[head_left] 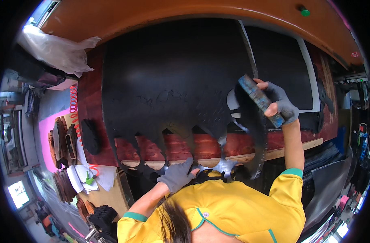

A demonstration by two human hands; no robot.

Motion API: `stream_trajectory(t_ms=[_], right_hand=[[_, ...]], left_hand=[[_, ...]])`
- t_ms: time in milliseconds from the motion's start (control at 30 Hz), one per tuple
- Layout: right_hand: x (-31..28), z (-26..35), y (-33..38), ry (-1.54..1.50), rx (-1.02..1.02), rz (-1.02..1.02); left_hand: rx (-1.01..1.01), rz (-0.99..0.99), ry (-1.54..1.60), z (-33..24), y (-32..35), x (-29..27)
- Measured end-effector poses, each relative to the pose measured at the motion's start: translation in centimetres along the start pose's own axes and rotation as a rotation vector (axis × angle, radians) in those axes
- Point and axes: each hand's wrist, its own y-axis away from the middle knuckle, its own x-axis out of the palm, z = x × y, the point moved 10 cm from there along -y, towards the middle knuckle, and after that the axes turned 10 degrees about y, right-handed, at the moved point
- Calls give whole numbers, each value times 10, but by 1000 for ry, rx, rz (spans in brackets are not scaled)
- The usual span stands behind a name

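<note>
My right hand [283, 104], in a grey glove with bare fingertips, grips a blue, rust-stained metal block [258, 97], which looks like the side of a cutting die. It is tilted above the right part of a large black sheet [164, 69]. My left hand [177, 176], gloved the same way, lies at the sheet's near edge with its fingers stretched and thumb apart. Rounded cut-outs scallop that edge, leaving narrow strips between them. A dark curved flap [258, 150] hangs below the block; where it joins the sheet is unclear.
An orange machine beam [185, 10] with a green button [305, 12] spans the far side. Red board [205, 146] shows through the cut-outs, with a wooden strip [274, 155] along its near edge. At left are a dark pile [90, 136], a coiled red hose [73, 101] and stacked brown pieces [60, 139].
</note>
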Motion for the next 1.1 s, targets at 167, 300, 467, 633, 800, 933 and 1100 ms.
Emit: stream_trajectory(t_ms=[167,300,467,633,800,933,1100], right_hand=[[-11,34,-20,97,-102,-46],[5,57,-62,675,-328,-132],[42,47,-121,1105,-575,-231],[30,39,-137,1168,-577,-403],[48,69,-98,895,-746,-415],[143,93,-55,665,-932,-188],[335,89,-16,882,-1214,145]], left_hand=[[-16,-28,-29,9,2,7],[130,-180,41,-7,8,-7],[204,-607,367,-1,38,-50],[21,-1299,542,76,90,-103],[-6,-1408,873,158,93,-128],[149,-1137,1521,184,60,-124],[265,-1184,1675,185,53,-121]])
